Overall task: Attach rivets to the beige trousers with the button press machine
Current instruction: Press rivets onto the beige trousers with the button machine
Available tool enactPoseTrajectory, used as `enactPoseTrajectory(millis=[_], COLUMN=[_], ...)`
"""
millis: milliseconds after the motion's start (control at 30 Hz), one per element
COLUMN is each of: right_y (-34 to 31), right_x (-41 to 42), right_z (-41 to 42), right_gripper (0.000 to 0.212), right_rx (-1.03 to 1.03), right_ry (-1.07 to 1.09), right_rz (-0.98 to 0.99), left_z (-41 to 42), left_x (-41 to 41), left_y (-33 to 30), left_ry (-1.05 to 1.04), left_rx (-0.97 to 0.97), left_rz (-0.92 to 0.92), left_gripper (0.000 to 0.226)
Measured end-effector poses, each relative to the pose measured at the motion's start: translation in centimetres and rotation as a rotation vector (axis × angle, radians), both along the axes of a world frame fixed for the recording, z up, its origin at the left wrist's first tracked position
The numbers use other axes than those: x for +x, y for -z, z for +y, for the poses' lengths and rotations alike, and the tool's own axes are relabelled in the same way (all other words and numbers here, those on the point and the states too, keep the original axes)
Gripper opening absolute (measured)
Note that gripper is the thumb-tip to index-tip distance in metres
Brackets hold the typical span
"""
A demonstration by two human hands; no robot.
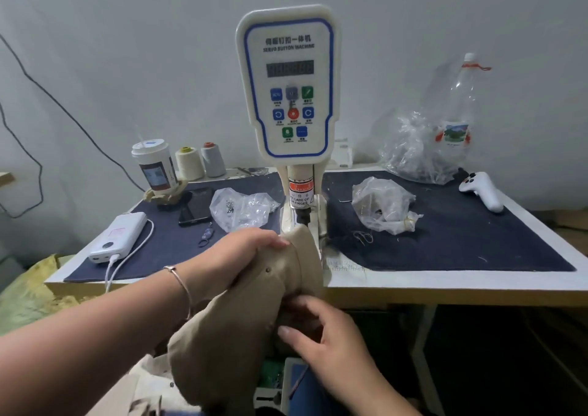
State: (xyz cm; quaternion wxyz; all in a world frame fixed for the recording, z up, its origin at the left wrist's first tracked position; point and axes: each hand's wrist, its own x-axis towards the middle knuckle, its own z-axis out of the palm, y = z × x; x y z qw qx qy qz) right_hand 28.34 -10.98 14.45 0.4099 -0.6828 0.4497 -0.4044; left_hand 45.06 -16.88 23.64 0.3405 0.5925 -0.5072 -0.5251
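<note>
Under press head (304,215): both hands grip beige trousers (229,329), L (245,256), R (327,336).

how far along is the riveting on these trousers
One rivet already sits in the beige trousers. Both hands, left hand and right hand, grip the fabric, feeding its edge under the button press machine. How many rivets remain cannot be told.

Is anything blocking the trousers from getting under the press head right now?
Nothing visible does. The left hand grips the beige trousers at the base of the button press machine, and the fabric edge already reaches the die area. The right hand holds the fabric lower down, clear of the press.
</note>
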Motion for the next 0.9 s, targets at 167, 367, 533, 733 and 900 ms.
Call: enactPoseTrajectory(millis=[167,367,533,733,900], right_y=[-1.4,-3.5,-4.0,-4.0,-4.8], right_x=[-1.4,-3.1,-3.7,-6.4,-6.9], right_z=[1.2,1.9,2.2,1.2,0.0], right_gripper=[0.028,0.027,0.022,0.024,0.013], right_rx=[0.069,0.181,0.296,0.293,0.189], right_ry=[-0.136,-0.333,-0.437,-0.441,-0.365], right_rz=[-0.266,-0.526,-0.408,-0.305,-0.306], left_z=[1.2,3.2,4.7,6.2,5.8], left_x=[-1.1,-1.4,-2.1,-0.3,1.4], left_y=[-2.5,-3.1,-3.0,-3.7,-2.3], left_ry=[0.036,0.151,0.218,0.159,0.166], left_rx=[-0.015,-0.009,-0.124,-0.193,-0.197], left_rz=[0.120,0.227,0.124,-0.094,-0.698], left_gripper=[0.037,0.025,0.019,0.027,0.012])
